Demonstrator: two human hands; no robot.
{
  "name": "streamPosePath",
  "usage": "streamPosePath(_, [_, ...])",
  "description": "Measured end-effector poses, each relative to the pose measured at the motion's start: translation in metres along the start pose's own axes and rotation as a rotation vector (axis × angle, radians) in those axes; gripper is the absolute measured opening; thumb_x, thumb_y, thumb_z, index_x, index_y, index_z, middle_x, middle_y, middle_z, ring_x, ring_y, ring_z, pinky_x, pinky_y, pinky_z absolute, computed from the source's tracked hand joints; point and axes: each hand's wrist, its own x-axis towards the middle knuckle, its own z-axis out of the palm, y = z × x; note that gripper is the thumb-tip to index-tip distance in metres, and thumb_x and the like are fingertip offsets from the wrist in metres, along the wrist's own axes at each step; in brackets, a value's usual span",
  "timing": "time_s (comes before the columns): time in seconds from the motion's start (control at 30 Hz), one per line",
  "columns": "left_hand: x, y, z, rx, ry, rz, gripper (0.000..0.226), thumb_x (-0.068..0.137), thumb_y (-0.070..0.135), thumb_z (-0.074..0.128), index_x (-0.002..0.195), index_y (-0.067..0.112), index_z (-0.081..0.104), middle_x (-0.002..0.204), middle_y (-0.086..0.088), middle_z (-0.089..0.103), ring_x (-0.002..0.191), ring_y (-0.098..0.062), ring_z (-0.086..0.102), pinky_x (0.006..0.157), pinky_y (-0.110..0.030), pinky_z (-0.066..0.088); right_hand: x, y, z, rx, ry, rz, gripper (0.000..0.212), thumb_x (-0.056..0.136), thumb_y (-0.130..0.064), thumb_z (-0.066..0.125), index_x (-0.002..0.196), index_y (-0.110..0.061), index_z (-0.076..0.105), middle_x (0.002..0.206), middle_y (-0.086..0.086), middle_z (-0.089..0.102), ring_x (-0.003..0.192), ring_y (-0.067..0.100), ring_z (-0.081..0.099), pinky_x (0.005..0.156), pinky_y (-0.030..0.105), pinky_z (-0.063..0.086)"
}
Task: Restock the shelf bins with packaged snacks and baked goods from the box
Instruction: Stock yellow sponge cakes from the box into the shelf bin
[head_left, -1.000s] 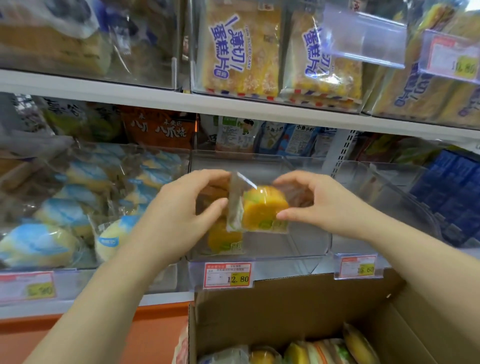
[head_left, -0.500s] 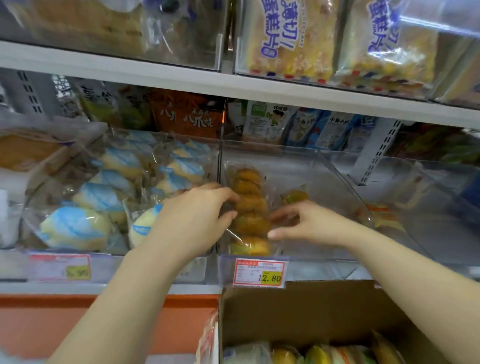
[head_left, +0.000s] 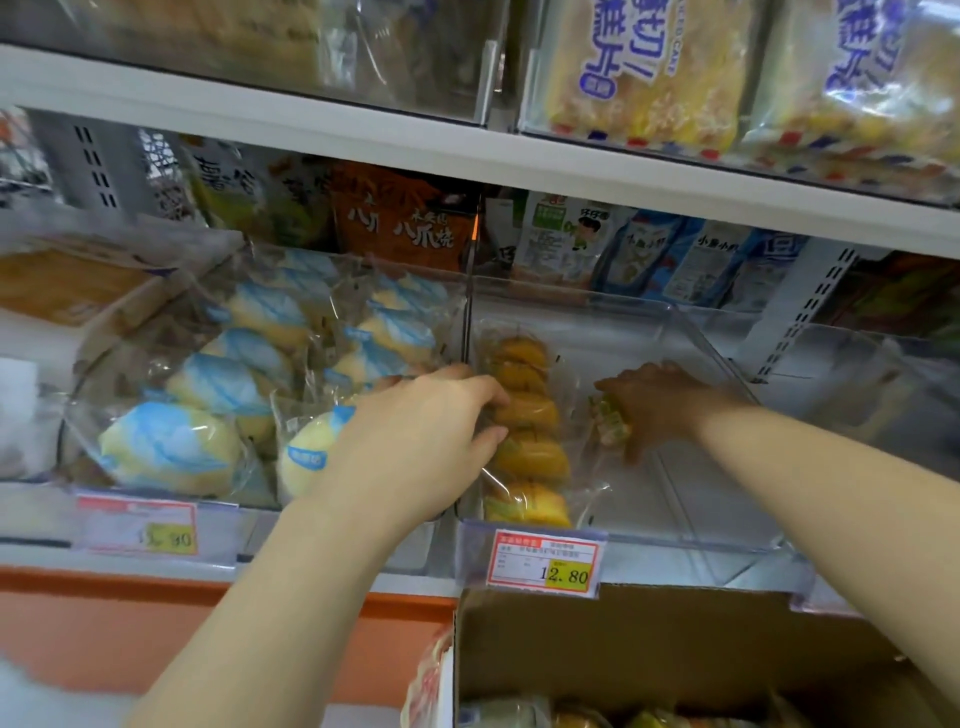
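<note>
A clear plastic shelf bin (head_left: 719, 358) holds a row of yellow cake packs (head_left: 524, 415) standing along its left wall. My left hand (head_left: 415, 441) reaches over that wall, with fingers and thumb curled onto a wrapper in the row. To the right, inside the bin, my right hand (head_left: 662, 402) grips another yellow-green cake pack (head_left: 609, 423) low over the bin floor, beside the row. The cardboard box (head_left: 623, 639) stands open below the shelf, with more wrapped cakes (head_left: 571, 719) showing at the bottom edge.
The left neighbouring bin is full of blue-and-white wrapped buns (head_left: 208, 384). A price tag (head_left: 543, 561) hangs on the bin's front. Snack bags (head_left: 395, 218) stand behind the bins. Sliced-cake packs (head_left: 644, 73) sit on the shelf above. Another clear bin (head_left: 857, 374) lies right.
My right hand has carried the cake pack down and deeper into the bin, next to the row. My left hand has stayed at the row's left side.
</note>
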Motion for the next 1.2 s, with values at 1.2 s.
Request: streamPosePath(1.2, [0.069, 0.114, 0.011, -0.799, -0.292, 0.136, 0.085, 0.078, 0.021, 0.077, 0.124, 0.058, 0.015, 0.114, 0.015, 0.060, 0.103, -0.001, 0.063, 0.096, -0.029, 0.050, -0.158, 0.073, 0.050, 0.971, 0.905, -0.199, 0.072, 0.082, -0.014, 0.068, 0.137, -0.044, 0.031, 0.136, -0.017, 0.044, 0.126, 0.003, 0.042, 0.107, 0.036, 0.042])
